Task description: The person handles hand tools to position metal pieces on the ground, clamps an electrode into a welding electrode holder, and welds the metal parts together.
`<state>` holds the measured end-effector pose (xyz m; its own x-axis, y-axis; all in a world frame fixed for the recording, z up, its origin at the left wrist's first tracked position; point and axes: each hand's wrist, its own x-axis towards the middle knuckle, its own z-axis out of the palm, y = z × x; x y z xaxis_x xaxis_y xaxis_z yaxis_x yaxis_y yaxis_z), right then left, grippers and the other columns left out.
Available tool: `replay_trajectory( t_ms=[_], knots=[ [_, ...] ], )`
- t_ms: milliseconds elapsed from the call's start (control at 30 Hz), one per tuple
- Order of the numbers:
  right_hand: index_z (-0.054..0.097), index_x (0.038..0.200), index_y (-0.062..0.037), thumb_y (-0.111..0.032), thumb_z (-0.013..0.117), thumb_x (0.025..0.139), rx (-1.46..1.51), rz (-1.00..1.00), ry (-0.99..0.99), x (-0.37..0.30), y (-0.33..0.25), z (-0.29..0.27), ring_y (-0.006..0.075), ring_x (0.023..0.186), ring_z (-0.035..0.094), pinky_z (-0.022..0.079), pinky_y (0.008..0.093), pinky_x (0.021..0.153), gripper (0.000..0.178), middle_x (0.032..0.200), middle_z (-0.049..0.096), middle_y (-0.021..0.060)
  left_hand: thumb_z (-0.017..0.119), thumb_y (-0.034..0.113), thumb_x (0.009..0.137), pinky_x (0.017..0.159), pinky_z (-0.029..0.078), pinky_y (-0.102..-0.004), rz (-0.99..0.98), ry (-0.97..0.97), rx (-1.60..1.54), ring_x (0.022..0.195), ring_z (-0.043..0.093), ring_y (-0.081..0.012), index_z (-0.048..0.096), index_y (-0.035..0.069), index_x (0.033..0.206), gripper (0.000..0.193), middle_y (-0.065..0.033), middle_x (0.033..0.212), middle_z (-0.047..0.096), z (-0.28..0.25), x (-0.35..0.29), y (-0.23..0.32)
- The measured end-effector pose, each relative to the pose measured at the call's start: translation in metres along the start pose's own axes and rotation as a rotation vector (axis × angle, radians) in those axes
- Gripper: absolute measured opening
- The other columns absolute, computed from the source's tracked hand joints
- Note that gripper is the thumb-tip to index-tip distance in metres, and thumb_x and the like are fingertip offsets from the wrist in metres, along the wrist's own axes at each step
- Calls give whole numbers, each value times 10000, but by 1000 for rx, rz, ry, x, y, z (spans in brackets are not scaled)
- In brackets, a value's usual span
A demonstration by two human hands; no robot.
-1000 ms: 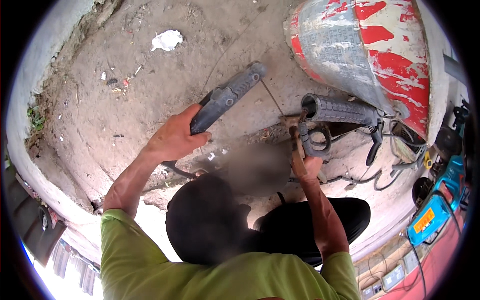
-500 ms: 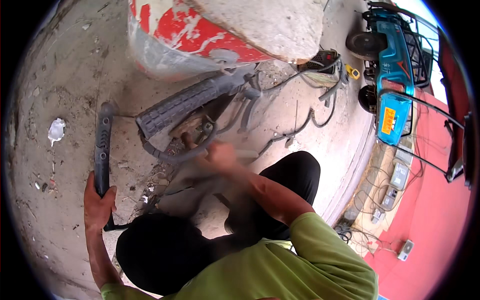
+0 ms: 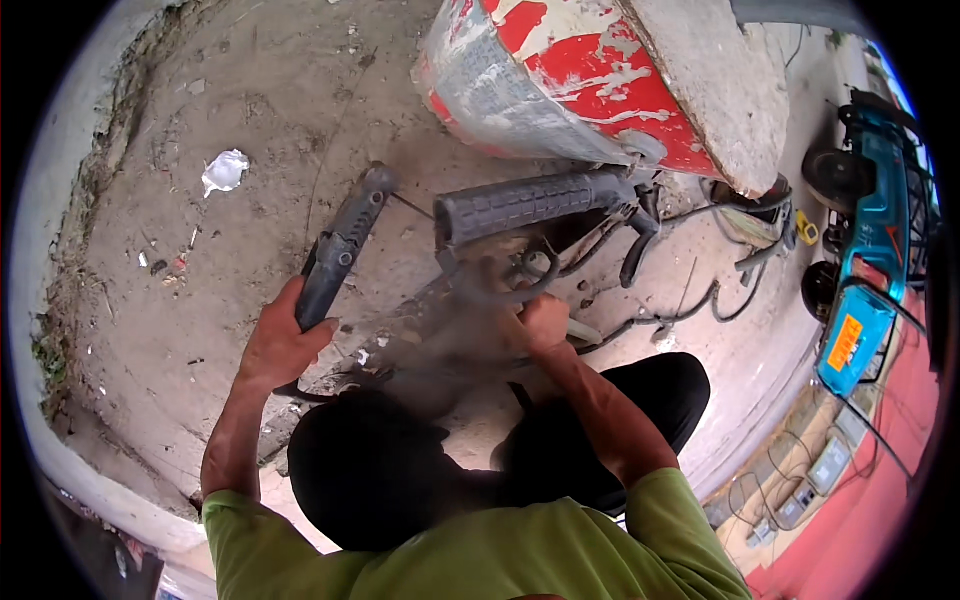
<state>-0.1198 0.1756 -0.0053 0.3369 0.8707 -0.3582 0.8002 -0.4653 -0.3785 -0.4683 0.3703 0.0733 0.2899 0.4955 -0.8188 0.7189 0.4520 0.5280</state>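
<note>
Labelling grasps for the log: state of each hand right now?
Left hand: closed, holding the dark tool.
Right hand: closed; what it grips, if anything, is too blurred to tell.

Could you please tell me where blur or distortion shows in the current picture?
Head view: blur smears the area left of the right hand; the electrode holder in the left hand looks sharper; head view: fisheye bends the concrete edge at left.

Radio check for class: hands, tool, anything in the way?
Left hand closed around dark tool. Right hand closed, contents unclear. Ribbed tube and painted drum ahead.
</note>
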Motion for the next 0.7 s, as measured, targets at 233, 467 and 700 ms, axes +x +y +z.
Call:
replay_trajectory(
  t_ms=[233,467,700],
  knots=[
    [722,837,-59,-510,810,835,-20,-47,-4,1,6,10,400,631,709,552,501,582,460,697,707,172,730,86,934,506,470,-316,35,15,11,539,549,-110,539,32,1217,345,-16,731,545,5,-6,-13],
    [717,862,-94,-495,785,854,-65,-124,71,1,17,15,375,639,717,543,494,564,407,718,718,155,761,122,918,510,495,-343,34,43,-30,545,602,-134,549,31,1178,347,-55,718,612,1,-6,-7],
    [711,930,-87,-482,767,873,-49,-99,1,0,11,16,382,703,733,560,499,607,403,774,740,157,761,147,920,509,495,-346,66,74,-45,546,615,-145,542,21,1155,345,-60,710,605,10,-7,-9]
  ],
)
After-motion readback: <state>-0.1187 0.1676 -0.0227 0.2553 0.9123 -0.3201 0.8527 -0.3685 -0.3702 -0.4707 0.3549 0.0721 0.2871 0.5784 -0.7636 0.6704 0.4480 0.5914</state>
